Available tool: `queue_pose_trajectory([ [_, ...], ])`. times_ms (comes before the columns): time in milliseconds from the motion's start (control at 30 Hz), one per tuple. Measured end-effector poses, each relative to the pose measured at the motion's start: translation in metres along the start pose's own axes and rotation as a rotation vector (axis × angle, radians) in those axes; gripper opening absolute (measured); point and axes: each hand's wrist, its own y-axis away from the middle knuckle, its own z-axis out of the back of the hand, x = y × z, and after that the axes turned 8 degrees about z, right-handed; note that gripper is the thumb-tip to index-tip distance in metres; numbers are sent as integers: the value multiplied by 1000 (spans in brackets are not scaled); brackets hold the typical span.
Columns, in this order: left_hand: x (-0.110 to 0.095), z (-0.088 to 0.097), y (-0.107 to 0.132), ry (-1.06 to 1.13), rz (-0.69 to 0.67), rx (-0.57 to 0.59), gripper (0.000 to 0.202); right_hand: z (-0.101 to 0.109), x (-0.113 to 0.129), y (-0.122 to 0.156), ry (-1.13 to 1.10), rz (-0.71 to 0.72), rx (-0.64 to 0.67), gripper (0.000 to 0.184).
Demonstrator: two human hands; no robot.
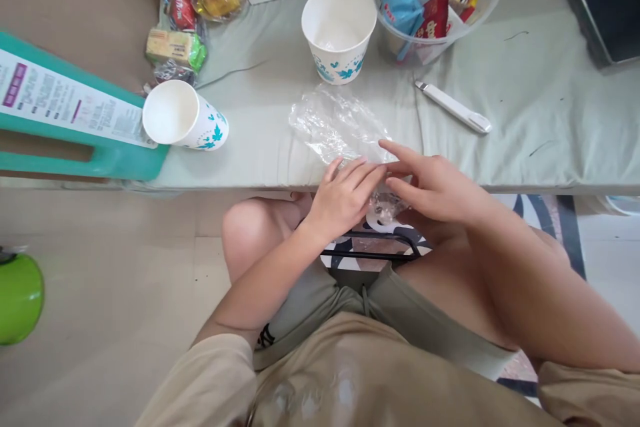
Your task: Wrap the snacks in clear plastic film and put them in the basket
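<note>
The clear, crinkled plastic bag (340,127) lies flattened on the pale pad (525,113), spreading away from the outstretched fingers of the left hand (343,197) and right hand (435,187), its near end hanging just beneath them.

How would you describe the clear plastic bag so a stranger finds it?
Find the grey-green mat. At its front edge, before the upright paper cup, lies a clear plastic bag. Unlike that stiff cup, it is limp and see-through, and the left hand and right hand touch it.
</note>
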Motion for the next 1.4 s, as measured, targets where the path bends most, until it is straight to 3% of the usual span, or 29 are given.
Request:
queue_pose_trajectory([
  [100,10,1,-5,146,0,-93,26,13,-7,0,-144,-33,-139,51],
  [167,17,7,-7,347,8,-124,22,21,-17,-1,-85,-37,-325,42],
  [233,22,16,-6,598,66,-96,19,26,-29,-2,19,4,-407,45],
  [333,23,30,-3,895,248,-3,16,24,-42,-5,105,124,-329,65],
  [400,23,36,-1,971,351,22,17,17,-43,-7,105,221,-260,74],
  [433,22,37,-1,983,375,35,17,13,-41,-9,88,272,-242,72],
  [567,26,36,-1,994,394,27,21,-1,-23,-17,-117,417,-242,24],
  [667,33,31,0,965,478,-122,30,-3,-10,-21,-276,266,-264,29],
  [733,36,29,-1,967,543,-177,36,-3,-6,-21,-309,131,-272,23],
  [933,38,27,-3,841,685,-95,18,-9,-8,-25,-170,-35,-253,30],
  [1033,39,26,-3,560,652,-139,14,-14,-16,-28,-12,-91,-327,51],
  [1100,40,25,-3,375,618,-173,26,-16,-21,-28,96,-74,-381,71],
  [1200,35,24,-2,177,559,-315,53,-19,-25,-26,237,-11,-483,69],
  [1267,28,25,-1,90,374,-370,56,-21,-26,-25,302,26,-506,58],
  [1333,20,27,0,32,132,-255,54,-22,-26,-24,328,47,-470,51],
  [1400,17,27,1,-3,-5,-60,54,-23,-27,-25,328,48,-434,48],
])
